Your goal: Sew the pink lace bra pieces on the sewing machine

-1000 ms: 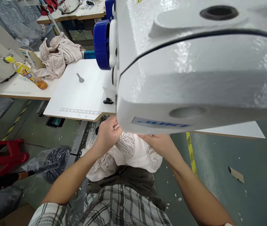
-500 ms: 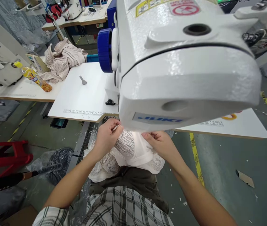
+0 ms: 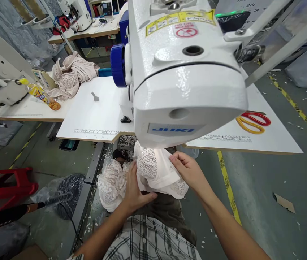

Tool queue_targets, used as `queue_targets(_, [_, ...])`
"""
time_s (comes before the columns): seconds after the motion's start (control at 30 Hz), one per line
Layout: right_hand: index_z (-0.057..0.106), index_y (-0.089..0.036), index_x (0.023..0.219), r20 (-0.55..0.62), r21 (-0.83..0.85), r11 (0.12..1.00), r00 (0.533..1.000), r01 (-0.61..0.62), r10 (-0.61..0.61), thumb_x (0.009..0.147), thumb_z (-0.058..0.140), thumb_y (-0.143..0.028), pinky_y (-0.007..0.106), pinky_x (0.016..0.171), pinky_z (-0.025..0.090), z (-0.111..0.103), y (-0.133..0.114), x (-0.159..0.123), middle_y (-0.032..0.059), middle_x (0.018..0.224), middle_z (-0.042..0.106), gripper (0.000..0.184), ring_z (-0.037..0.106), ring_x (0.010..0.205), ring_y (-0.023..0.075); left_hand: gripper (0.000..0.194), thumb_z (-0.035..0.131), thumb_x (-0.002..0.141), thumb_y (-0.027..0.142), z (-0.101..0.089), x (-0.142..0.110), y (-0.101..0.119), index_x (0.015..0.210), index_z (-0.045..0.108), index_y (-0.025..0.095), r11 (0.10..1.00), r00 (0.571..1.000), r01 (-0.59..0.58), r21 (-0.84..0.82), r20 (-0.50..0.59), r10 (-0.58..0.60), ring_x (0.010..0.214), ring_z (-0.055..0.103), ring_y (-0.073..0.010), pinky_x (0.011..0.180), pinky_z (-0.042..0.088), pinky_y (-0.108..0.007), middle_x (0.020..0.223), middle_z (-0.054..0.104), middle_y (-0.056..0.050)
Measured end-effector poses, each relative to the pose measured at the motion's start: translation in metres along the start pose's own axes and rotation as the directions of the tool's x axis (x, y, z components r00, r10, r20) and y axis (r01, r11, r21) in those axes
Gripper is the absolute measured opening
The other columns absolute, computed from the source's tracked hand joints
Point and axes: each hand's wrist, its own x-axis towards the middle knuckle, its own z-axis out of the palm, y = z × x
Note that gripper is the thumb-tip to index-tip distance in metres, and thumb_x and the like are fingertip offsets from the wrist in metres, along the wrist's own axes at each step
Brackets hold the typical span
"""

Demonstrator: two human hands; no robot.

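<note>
A white Juki sewing machine [image 3: 180,83] fills the middle of the view, its blue handwheel [image 3: 117,65] on the left. Below its head hangs a pale pink lace garment [image 3: 153,169], draped down onto my lap. My left hand [image 3: 135,191] lies low on the garment, fingers curled over the fabric near my lap. My right hand [image 3: 188,169] pinches the garment's smooth right edge just under the machine head. The needle area is hidden behind the machine.
Red and yellow scissors [image 3: 252,121] lie on the white table [image 3: 94,115] to the right. A pile of pink garments [image 3: 70,76] and a yellow bottle [image 3: 41,94] sit at the left. A red stool [image 3: 7,182] stands on the floor; yellow floor tape [image 3: 228,184] runs right.
My left hand dropped from the fabric's top edge at the machine down to the garment on my lap. My head rose, showing the machine's top and the scissors.
</note>
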Motion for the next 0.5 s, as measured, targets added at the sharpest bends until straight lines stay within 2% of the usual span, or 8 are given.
queue_targets(0.03, [0.047, -0.017, 0.074, -0.001, 0.03, 1.0, 1.0, -0.004, 0.004, 0.091, 0.051, -0.064, 0.025, 0.053, 0.03, 0.002, 0.0, -0.001, -0.0007, 0.063, 0.041, 0.051, 0.038, 0.055, 0.0114, 0.11, 0.068, 0.074, 0.069, 0.012, -0.003, -0.003, 0.155, 0.016, 0.014, 0.999, 1.0, 0.012, 0.042, 0.001, -0.012, 0.145, 0.023, -0.0373, 0.119, 0.024, -0.054, 0.154, 0.024, -0.023])
queue_targets(0.1, [0.051, -0.017, 0.079, 0.005, 0.088, 0.996, 1.0, -0.003, 0.003, 0.091, 0.051, -0.064, 0.025, 0.054, 0.035, 0.007, -0.002, -0.004, 0.001, 0.067, 0.048, 0.048, 0.045, 0.058, 0.0131, 0.096, 0.07, 0.078, 0.055, 0.033, -0.003, -0.01, 0.152, 0.025, 0.014, 0.992, 1.0, 0.016, 0.124, -0.007, -0.016, 0.144, 0.027, -0.0359, 0.117, 0.029, -0.053, 0.152, 0.029, -0.022])
queue_targets(0.2, [0.057, -0.017, 0.082, 0.025, 0.042, 0.999, 0.999, 0.029, -0.03, 0.093, 0.049, -0.062, 0.027, 0.059, 0.039, 0.008, -0.009, -0.011, 0.0047, 0.074, 0.055, 0.046, 0.052, 0.065, 0.0164, 0.067, 0.064, 0.083, 0.031, 0.044, 0.005, -0.024, 0.143, 0.041, 0.014, 0.979, 1.0, -0.028, 0.202, 0.005, 0.028, 0.138, 0.036, -0.0347, 0.114, 0.035, -0.051, 0.145, 0.041, -0.02])
queue_targets(0.27, [0.058, -0.017, 0.077, 0.016, -0.084, 0.995, 0.999, 0.051, -0.05, 0.094, 0.047, -0.061, 0.029, 0.06, 0.037, 0.0, -0.011, -0.02, 0.0061, 0.073, 0.055, 0.048, 0.051, 0.066, 0.0174, 0.055, 0.058, 0.084, 0.019, 0.033, 0.013, -0.035, 0.138, 0.048, 0.015, 0.973, 0.997, -0.08, 0.217, 0.018, 0.078, 0.132, 0.046, -0.0317, 0.109, 0.043, -0.046, 0.139, 0.049, -0.017])
queue_targets(0.37, [0.059, -0.017, 0.073, -0.022, -0.227, 0.974, 1.0, -0.011, 0.006, 0.092, 0.047, -0.063, 0.03, 0.057, 0.035, -0.029, -0.003, -0.037, 0.0077, 0.07, 0.054, 0.05, 0.048, 0.064, 0.0184, 0.048, 0.047, 0.082, 0.005, -0.002, 0.024, -0.046, 0.128, 0.056, 0.017, 0.963, 0.987, -0.156, 0.221, 0.006, 0.159, 0.124, 0.054, -0.0264, 0.103, 0.048, -0.041, 0.13, 0.058, -0.012])
queue_targets(0.43, [0.06, -0.017, 0.074, -0.099, -0.266, 0.958, 0.992, -0.106, 0.082, 0.088, 0.049, -0.066, 0.03, 0.053, 0.035, -0.056, 0.013, -0.049, 0.0079, 0.067, 0.055, 0.052, 0.048, 0.061, 0.0189, 0.049, 0.043, 0.082, 0.002, -0.019, 0.026, -0.045, 0.126, 0.059, 0.017, 0.942, 0.973, -0.202, 0.269, -0.055, 0.224, 0.134, 0.046, -0.0284, 0.112, 0.039, -0.049, 0.136, 0.055, -0.012])
queue_targets(0.5, [0.061, -0.018, 0.073, -0.199, -0.327, 0.929, 0.974, -0.171, 0.109, 0.086, 0.053, -0.065, 0.03, 0.05, 0.033, -0.085, 0.036, -0.06, 0.0076, 0.063, 0.055, 0.049, 0.048, 0.056, 0.0186, 0.05, 0.041, 0.086, 0.002, -0.02, 0.021, -0.039, 0.13, 0.057, 0.018, 0.899, 0.961, -0.255, 0.357, -0.009, 0.276, 0.145, 0.03, -0.0292, 0.12, 0.025, -0.054, 0.147, 0.046, -0.012])
